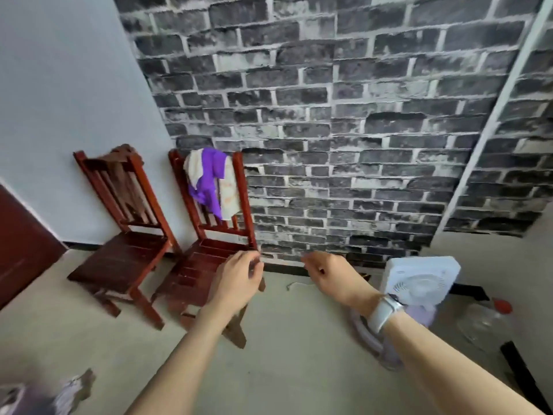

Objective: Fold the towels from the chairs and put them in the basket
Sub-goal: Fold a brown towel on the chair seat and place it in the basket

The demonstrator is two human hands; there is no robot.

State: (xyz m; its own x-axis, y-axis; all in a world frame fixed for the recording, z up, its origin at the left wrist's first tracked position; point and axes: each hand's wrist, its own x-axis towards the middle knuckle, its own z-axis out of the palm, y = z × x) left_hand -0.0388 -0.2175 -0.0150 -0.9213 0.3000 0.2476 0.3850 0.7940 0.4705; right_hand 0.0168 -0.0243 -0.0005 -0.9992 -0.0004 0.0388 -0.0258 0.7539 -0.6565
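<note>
Two red-brown wooden chairs stand against the wall. Over the back of the right chair (209, 259) hang a purple towel (211, 181) and a cream towel (229, 193). A dark brown cloth (121, 152) lies draped on the top of the left chair (125, 253). My left hand (239, 280) hovers in front of the right chair's seat, fingers loosely curled and holding nothing. My right hand (332, 277) reaches forward to the right of that chair, fingers relaxed and empty, a pale watch on the wrist. A pale purple basket rim (368, 339) shows under my right forearm.
A white box fan (422, 280) stands on the floor at the right, with a clear plastic bottle with a red cap (484, 322) beside it. A dark door (21, 244) is at the left. Blurred crumpled fabric (71, 393) lies at the lower left. A brick-pattern wall is behind.
</note>
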